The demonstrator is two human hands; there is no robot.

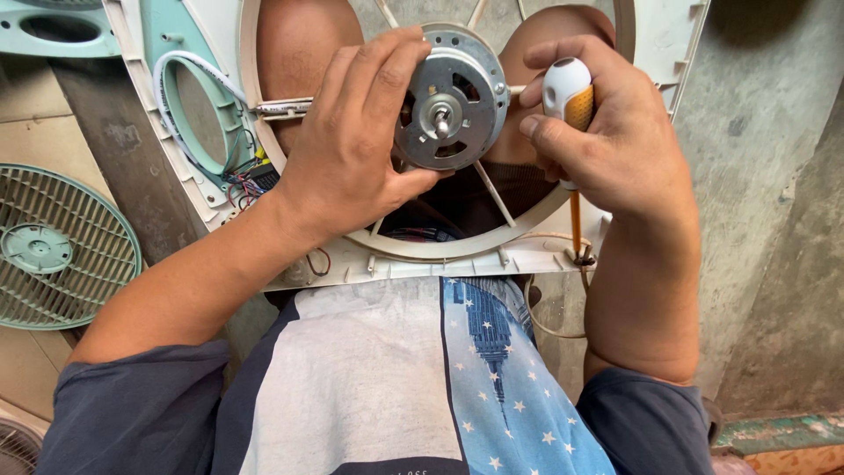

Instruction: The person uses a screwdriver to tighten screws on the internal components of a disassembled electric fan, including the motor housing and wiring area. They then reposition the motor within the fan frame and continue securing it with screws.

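Observation:
A round grey fan motor with a short shaft sits in the middle of a cream box-fan frame that rests on my lap. My left hand grips the motor's left side, fingers over its top edge. My right hand holds a screwdriver with a white and orange handle. Its thin orange shaft points down to the lower right edge of the frame.
A teal round fan grille lies on the floor at the left. A teal and white fan panel with coloured wires sits beside the frame. A bare concrete wall stands at the right.

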